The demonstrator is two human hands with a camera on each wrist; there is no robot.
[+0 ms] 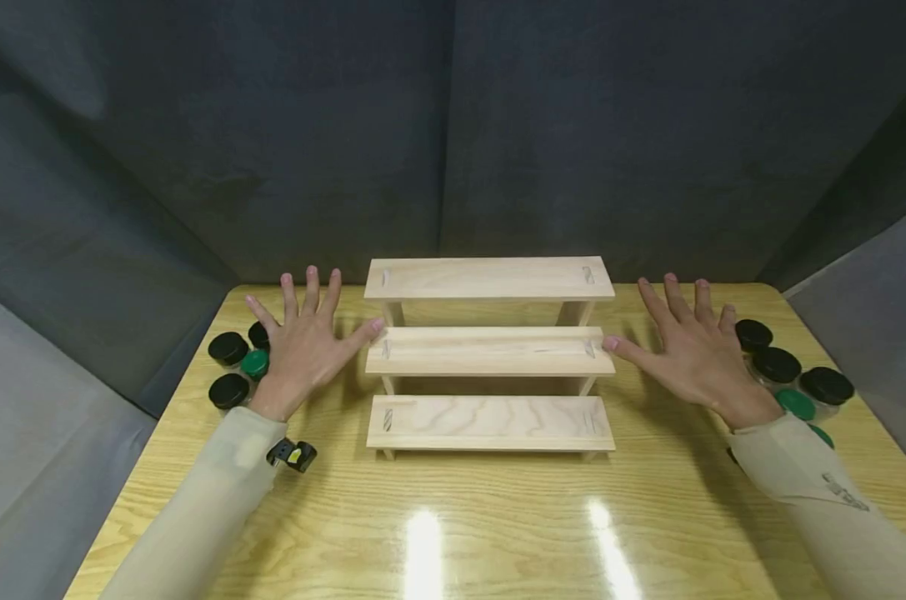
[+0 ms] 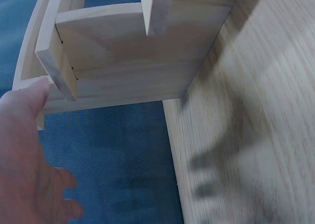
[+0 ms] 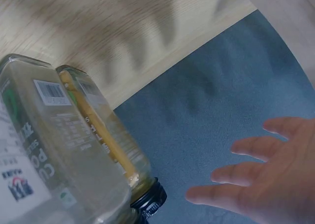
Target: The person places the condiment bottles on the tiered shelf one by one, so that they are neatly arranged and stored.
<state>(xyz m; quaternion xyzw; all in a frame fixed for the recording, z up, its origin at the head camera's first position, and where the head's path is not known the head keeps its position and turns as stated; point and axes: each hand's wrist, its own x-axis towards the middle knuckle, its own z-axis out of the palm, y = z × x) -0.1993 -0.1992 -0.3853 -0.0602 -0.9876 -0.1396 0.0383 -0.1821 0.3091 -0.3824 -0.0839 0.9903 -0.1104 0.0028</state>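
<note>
A three-tier pale wooden rack (image 1: pixel 490 354) stands mid-table, its bare shelves rising like steps toward the back. On its left side my left hand (image 1: pixel 302 350) is spread, with the thumb tip at the end of the middle shelf (image 2: pixel 59 61); contact is hard to tell. My right hand (image 1: pixel 696 358) spreads on the opposite side, thumb close to that shelf's other end. Neither hand holds anything. Beside the right hand, clear jars (image 3: pixel 64 145) with labels and black lids appear in the right wrist view.
Several jars with black lids (image 1: pixel 228 348) and a green lid (image 1: pixel 254 364) are grouped at the table's left edge. Another group, with black lids (image 1: pixel 777 364) and green lids (image 1: pixel 796 404), stands at the right. Dark cloth (image 1: pixel 445 133) hangs behind the wooden table (image 1: pixel 498 525).
</note>
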